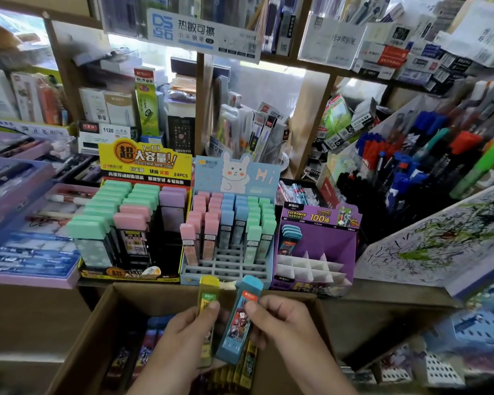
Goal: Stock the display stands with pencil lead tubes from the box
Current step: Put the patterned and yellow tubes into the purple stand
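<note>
A flat, glossy yellow tube [208,306] is pinched in the left hand [183,343] and a printed blue tube [240,320] in the right hand [285,329], both upright over the open cardboard box [97,323], where more tubes [234,374] lie. Beyond stand 3 displays: purple stand [325,243] with white dividers, blue stand [228,266] with a grid, yellow stand [143,163] of pastel-capped cases.

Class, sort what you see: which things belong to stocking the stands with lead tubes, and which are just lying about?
Part of the job: left hand holding yellow tube; right hand holding blue tube; cardboard box; purple stand, part-empty; blue rabbit stand; yellow stand.

Lying about: marker pens; scribble pad; purple pen trays.
</note>
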`<state>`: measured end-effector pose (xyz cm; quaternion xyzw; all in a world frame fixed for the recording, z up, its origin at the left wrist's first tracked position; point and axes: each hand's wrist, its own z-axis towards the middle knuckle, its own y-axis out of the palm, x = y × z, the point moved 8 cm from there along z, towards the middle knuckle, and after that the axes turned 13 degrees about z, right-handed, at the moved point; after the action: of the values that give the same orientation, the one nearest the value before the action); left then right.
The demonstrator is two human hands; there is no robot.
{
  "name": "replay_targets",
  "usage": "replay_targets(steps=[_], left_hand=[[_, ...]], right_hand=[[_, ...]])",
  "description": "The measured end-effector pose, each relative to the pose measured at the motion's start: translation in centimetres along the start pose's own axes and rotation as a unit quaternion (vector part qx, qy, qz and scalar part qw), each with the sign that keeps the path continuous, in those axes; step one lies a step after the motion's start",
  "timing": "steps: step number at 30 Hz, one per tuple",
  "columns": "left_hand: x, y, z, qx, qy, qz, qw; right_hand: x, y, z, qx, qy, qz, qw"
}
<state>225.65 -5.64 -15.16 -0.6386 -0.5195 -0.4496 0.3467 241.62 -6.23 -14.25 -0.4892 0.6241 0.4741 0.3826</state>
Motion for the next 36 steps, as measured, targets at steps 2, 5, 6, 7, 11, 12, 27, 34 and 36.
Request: replay_targets(steps=[2, 5, 6, 7, 11, 12, 27, 34, 36], left_hand=[[0.5, -0.3, -0.2, 0.006, 0.021, 0.008, 1.0], [0.4, -0.7, -0.3, 0.02, 0.021, 0.013, 0.999], [0.2, -0.7, -0.2, 0.016, 0.02, 0.015, 1.0], [0.3, -0.7, -0.1, 0.015, 0.02, 0.016, 1.0], [0.7, -0.6, 0.1, 0.001, 0.034, 0.003, 0.999], [1.0, -0.5, 0.0, -0.003, 0.043, 0.002, 0.999], [0.0, -1.0, 1.0, 0.018, 0.003, -0.051, 0.999], [0.3, -1.2, 0.8, 0.013, 0.014, -0.055, 0.998], [0.4, -1.1, 0.8, 0.011, 0.015, -0.051, 0.999]], right_hand=[[0.3, 0.0, -0.1, -0.006, 0.002, 0.003, 1.0], [0.3, 0.1, -0.1, -0.015, -0.004, -0.001, 1.0], [0.3, 0.1, -0.1, -0.015, -0.008, -0.002, 1.0], [0.2, 0.1, -0.1, -0.014, -0.012, -0.004, 1.0], [-0.8, -0.2, -0.1, -0.01, -0.046, -0.007, 0.999], [-1.3, -0.4, -0.2, -0.005, -0.059, -0.004, 0.998], [-12.0, -8.3, -0.4, 0.153, -0.249, -0.13, 0.948], [-12.3, -8.5, 1.1, 0.152, -0.278, -0.179, 0.932], [-12.0, -8.5, 1.6, 0.148, -0.276, -0.182, 0.932]])
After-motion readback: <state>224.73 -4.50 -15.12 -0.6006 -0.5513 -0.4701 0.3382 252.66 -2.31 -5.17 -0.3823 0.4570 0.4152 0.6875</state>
